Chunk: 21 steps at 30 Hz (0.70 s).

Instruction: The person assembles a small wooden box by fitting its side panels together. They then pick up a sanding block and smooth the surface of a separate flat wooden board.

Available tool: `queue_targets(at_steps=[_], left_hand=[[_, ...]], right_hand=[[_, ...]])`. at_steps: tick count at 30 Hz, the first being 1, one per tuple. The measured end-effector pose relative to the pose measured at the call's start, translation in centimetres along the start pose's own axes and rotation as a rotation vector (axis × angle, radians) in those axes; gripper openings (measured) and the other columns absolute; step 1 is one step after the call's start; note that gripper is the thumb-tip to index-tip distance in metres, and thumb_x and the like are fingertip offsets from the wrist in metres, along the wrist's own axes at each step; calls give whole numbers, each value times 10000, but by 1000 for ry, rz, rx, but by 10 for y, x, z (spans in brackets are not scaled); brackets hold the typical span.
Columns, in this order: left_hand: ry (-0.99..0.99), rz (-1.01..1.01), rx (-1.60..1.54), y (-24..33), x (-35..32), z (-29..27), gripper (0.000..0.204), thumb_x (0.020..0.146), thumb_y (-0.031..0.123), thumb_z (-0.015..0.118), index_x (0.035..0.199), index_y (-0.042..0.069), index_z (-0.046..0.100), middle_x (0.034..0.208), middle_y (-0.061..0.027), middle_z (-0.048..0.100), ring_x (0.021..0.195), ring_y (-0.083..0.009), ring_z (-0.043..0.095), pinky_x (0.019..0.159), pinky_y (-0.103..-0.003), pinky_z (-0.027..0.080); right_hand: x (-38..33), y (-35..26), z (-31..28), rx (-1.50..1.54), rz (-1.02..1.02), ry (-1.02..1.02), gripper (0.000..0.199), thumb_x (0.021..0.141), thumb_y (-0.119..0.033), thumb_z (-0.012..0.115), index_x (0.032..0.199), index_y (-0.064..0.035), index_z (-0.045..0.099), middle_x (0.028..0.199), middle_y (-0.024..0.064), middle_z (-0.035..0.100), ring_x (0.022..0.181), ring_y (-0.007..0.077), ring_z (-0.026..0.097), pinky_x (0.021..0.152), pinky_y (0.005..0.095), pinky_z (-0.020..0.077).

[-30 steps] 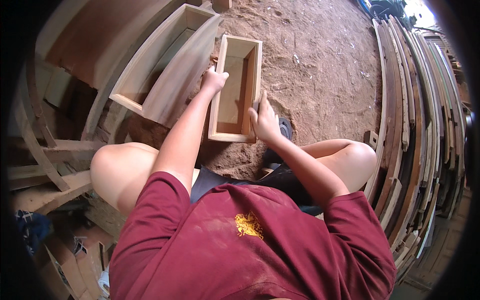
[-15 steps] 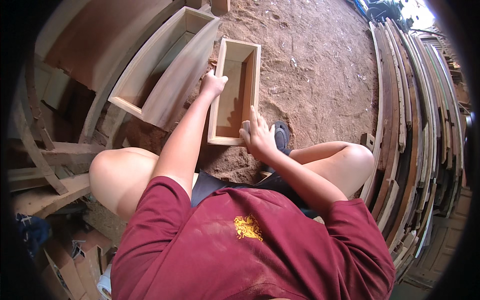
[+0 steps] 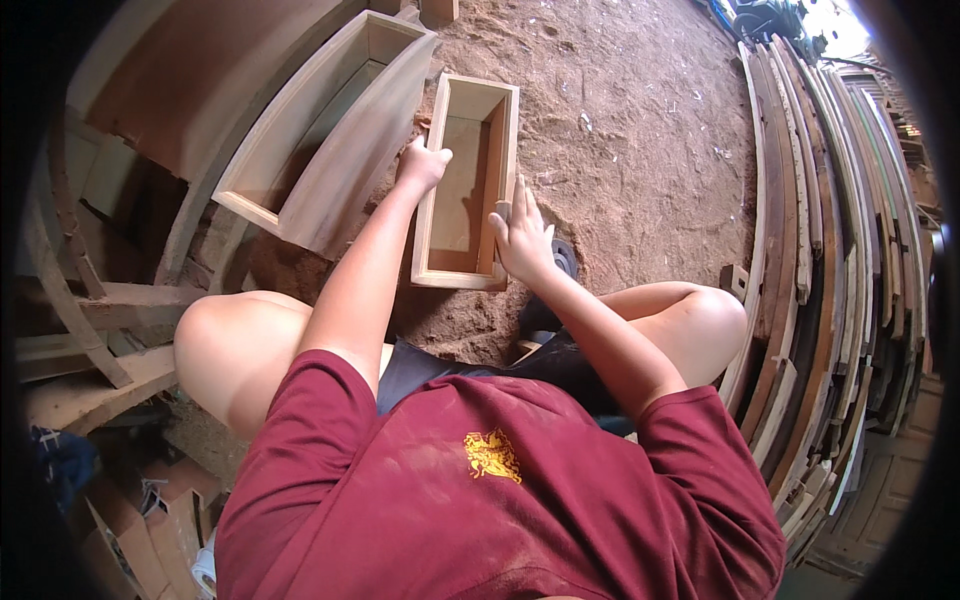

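A narrow, open-topped wooden box (image 3: 428,240), like a drawer, lies on the dusty ground in front of me. My left hand (image 3: 424,165) is closed around its left wall, with the thumb toward the inside. On the right wall, my right hand (image 3: 523,238) lies with fingers long and together. Between its thumb and fingers shows a small brownish-grey piece that looks like folded sandpaper (image 3: 503,209), pressed against the rim. Most of this piece is hidden under the fingers.
To the left, a larger wooden box (image 3: 365,150) leans close to my left forearm. Curved wooden parts (image 3: 75,230) stand beyond my left knee. Long boards (image 3: 800,220) are stacked along the right side. A dark sandal (image 3: 564,257) is just right of my right hand.
My right hand has slid away from me along the box's right rim, taking the small piece with it. The left hand keeps its grip on the opposite wall.
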<state>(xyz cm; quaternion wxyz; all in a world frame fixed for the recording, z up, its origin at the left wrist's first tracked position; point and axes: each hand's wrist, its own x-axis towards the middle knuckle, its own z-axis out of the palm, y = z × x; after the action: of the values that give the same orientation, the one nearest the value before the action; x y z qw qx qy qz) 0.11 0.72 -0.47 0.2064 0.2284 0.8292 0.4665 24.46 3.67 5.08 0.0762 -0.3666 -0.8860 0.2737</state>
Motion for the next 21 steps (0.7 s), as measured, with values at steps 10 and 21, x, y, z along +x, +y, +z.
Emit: queue_targets(at_steps=[10,21], left_hand=[[-103,-18,-2,6,-5,0,550,729,289,652,1200,7,626,1118,-226,689,1071,-344,655,949,-411,502],[-93,-33,8,13,-8,-8,568,728,278,652,1204,-29,607,1126,-244,680,1073,-358,650,954,-408,497]], right_hand=[[10,-1,-11,-55,6,-59,802,979,-439,481,1570,-103,55,1270,287,554,1138,441,564,950,691,361],[-17,23,-59,336,-105,-268,337,987,-181,585,1260,-27,462,995,135,615,948,216,600,872,369,483]])
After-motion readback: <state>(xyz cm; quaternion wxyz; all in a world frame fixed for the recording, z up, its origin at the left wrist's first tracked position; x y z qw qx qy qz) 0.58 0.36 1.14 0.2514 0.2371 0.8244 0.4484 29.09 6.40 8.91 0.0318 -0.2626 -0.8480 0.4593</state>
